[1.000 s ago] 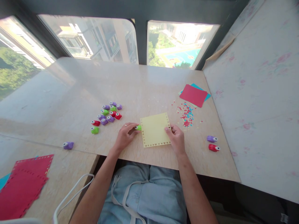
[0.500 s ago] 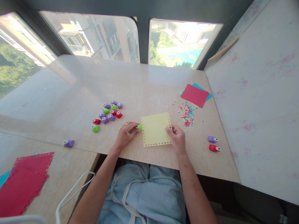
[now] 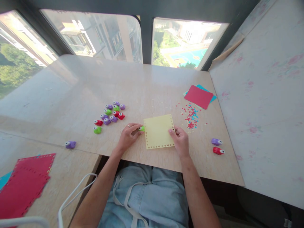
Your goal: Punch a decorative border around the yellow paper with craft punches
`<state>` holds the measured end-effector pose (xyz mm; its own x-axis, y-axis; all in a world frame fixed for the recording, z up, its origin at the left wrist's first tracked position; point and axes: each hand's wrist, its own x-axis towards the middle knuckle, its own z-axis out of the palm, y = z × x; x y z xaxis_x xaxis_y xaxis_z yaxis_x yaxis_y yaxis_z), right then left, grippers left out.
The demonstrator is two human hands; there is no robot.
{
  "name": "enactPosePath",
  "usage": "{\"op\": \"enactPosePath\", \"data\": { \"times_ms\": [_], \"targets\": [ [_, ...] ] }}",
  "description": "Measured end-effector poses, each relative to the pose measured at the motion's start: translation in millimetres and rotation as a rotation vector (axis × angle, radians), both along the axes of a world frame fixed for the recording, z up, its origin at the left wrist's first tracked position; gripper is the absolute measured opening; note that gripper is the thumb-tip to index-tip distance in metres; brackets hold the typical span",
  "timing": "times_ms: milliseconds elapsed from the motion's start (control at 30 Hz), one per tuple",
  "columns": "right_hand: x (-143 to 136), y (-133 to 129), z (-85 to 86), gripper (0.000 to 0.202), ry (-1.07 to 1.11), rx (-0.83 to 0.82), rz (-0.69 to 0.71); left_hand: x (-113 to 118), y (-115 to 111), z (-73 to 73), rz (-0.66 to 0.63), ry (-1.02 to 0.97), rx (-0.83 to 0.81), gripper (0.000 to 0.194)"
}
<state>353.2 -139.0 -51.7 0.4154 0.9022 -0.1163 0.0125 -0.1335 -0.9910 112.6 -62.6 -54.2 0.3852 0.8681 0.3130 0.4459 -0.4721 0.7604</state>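
My left hand is closed around a green craft punch, which sits at the left edge of a yellow paper sheet. That sheet has small shaped holes along its left, bottom and right edges. With the thumb on top, my right hand pinches the sheet's right edge. Part of the punch is hidden by my fingers and the paper. To the left of my left hand lies a group of purple, green and red craft punches.
Red, blue and pale cards lie at the back right beside scattered paper confetti. A purple punch and a red punch rest at right. Punched red sheets, a lone purple punch and a white cable are at left.
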Motion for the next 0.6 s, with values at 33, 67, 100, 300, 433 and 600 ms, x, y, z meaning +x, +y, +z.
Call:
{"op": "enactPosePath", "data": {
  "times_ms": [33, 67, 100, 300, 433, 600],
  "targets": [
    [0.0, -0.1, 0.5, 0.032, -0.003, -0.002, 0.003, 0.0, 0.1, 0.0, -0.001, 0.001, -0.001, 0.024],
    [0.1, -0.1, 0.8, 0.032, -0.006, -0.003, 0.005, -0.1, 0.2, -0.3, -0.002, 0.001, -0.002, 0.024],
    [0.2, -0.2, 1.1, 0.033, -0.01, -0.004, 0.007, -0.3, 0.3, -0.6, -0.002, 0.002, -0.002, 0.024],
    [-0.1, -0.4, 0.9, 0.034, 0.008, -0.006, 0.023, -1.4, 0.8, -3.2, -0.006, -0.006, -0.013, 0.024],
    [-1.1, 0.1, -0.4, 0.032, 0.037, 0.006, 0.054, -1.1, 0.6, -3.3, -0.003, -0.013, -0.007, 0.024],
    [-1.4, 1.5, -2.4, 0.034, 0.039, 0.01, 0.082, -0.1, 0.6, -1.9, -0.005, -0.007, 0.011, 0.024]
  ]
}}
